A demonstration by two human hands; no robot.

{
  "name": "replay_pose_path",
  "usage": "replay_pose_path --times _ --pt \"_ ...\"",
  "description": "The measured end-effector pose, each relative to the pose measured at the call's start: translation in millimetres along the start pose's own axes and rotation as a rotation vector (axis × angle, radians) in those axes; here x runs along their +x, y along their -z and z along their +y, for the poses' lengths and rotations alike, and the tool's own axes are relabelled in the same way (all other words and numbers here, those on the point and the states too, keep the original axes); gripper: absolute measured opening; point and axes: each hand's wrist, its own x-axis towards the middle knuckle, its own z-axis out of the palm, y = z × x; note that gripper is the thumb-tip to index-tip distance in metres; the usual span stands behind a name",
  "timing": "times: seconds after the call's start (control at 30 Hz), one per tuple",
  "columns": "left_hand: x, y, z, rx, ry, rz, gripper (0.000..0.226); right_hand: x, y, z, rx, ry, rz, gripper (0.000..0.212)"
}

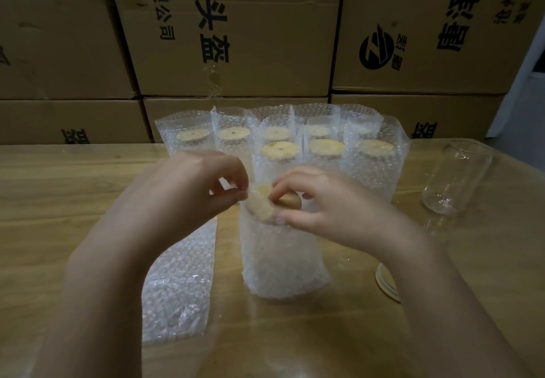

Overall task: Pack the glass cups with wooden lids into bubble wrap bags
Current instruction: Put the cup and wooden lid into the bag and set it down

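Hands at the mouth of an upright bubble wrap bag. The left hand has its fingers curled, thumb and forefinger pinching the near-left rim of the bag. The right hand, likewise curled, appears to pinch the opposite rim just over the edge of the wooden lid. Blur leaves it uncertain whether those fingers grip film alone or the lid as well. The lid sits tilted in the bag's opening. The glass cup beneath it is masked by the bubbles and can only be inferred. The bag stands on the worktop, close in front of the person.

Directly behind stand the packed bags in two rows, eight lids showing through their open tops. To the left, touching the worktop, lies a flat stack of empty bags. To the right, well apart, a bare glass cup lies on its side, and a loose lid shows partly under the right forearm. Printed cartons close the background.

Judged progress: most cups are packed, the current one is nearly seated, and at least one cup remains to be lidded and bagged.
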Motion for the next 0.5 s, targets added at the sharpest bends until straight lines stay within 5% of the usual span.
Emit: replay_pose_path --times 0.5 --pt "1.8 -0.1 4.7 0.002 0.026 -0.040 0.017 -3.0 -0.4 -6.3 -0.049 -0.036 0.012 0.030"
